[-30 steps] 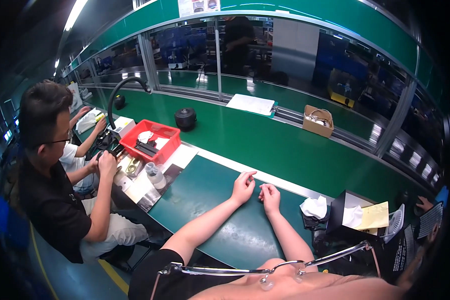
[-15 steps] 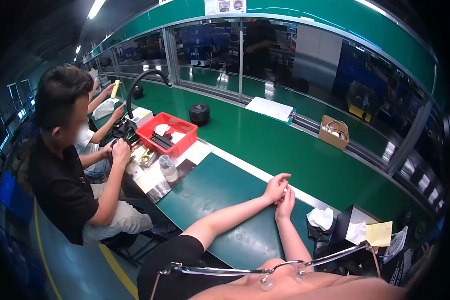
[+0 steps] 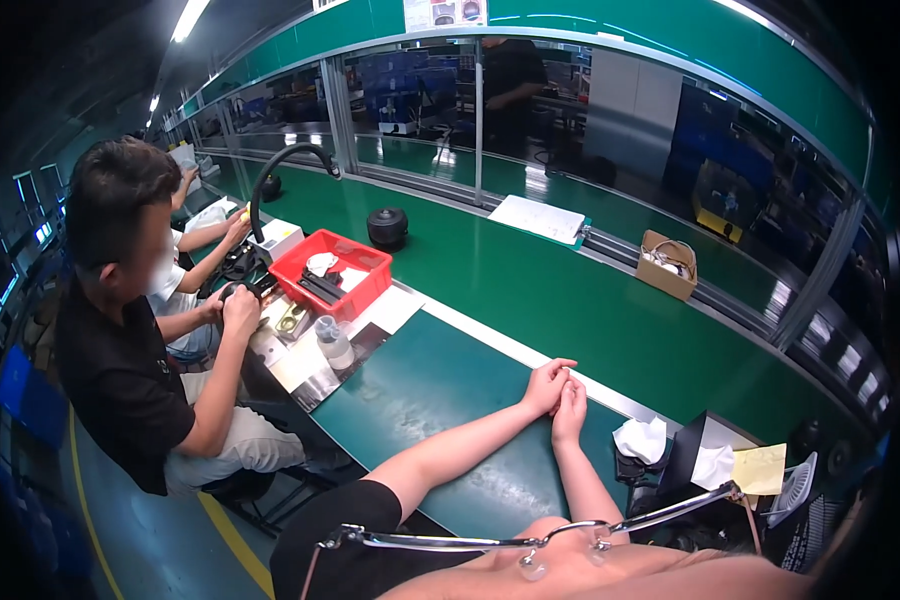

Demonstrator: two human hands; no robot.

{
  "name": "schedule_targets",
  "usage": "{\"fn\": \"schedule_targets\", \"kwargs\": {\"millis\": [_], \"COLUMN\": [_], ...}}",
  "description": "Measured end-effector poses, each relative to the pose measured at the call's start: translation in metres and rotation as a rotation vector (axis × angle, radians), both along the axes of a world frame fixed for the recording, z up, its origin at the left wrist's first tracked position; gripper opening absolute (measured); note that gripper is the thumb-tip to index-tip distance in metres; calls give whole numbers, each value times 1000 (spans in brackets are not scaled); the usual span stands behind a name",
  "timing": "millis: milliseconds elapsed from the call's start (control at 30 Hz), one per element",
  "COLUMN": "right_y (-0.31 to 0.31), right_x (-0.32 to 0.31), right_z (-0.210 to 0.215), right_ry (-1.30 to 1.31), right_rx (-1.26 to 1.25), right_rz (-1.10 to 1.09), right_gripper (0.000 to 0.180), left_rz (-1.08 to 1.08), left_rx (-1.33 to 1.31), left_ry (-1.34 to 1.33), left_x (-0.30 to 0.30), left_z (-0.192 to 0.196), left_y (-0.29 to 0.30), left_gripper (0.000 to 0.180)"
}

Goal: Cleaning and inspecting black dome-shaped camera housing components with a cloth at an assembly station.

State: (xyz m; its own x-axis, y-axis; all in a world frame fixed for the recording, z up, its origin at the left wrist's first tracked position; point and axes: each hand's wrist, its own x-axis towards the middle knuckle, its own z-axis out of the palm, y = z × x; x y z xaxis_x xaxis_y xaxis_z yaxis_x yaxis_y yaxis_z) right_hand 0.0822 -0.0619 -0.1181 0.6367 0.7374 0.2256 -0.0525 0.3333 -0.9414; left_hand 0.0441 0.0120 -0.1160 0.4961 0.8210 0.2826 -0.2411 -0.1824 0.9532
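My left hand (image 3: 547, 384) and my right hand (image 3: 570, 396) rest together on the green work mat (image 3: 440, 385), fingers touching each other near the white strip at the mat's far edge. Neither hand holds anything. My bare forearms stretch from the lower edge across the mat. A crumpled white cloth (image 3: 640, 438) lies to the right of my right hand, beside a black object (image 3: 682, 460) and a yellow paper (image 3: 760, 468).
A co-worker in a black shirt (image 3: 130, 340) sits at my left, handling a small black part. A red tray (image 3: 331, 270) with parts, a clear bottle (image 3: 332, 341), a black round device (image 3: 387, 227), a cardboard box (image 3: 667, 264) and papers (image 3: 541, 217) lie along the green conveyor.
My two hands have come together: they were slightly apart on the mat and now touch. The view has swung left, so the co-worker and red tray sit more central.
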Motion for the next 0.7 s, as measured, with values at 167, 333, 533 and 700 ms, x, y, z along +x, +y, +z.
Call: {"fn": "schedule_targets", "kwargs": {"millis": [167, 333, 533, 700], "right_y": [-1, -3, 0, -3], "right_x": [1, 6, 0, 0], "right_z": [1, -4, -3, 1], "right_ry": [5, 7, 14, 33], "right_rx": [-3, -17, -22, -36], "right_rz": [-1, 7, 0, -10], "right_gripper": [26, 26, 26, 26], "left_rz": [-49, -85, -97, -34], "left_rx": [-11, -39, -47, 19], "left_ry": [-7, 75, 97, 11], "left_x": [0, -5, -8, -1], "left_z": [0, 8, -2, -5], "left_y": [-1, -6, 1, -3], "left_gripper": [20, 22, 23, 23]}}
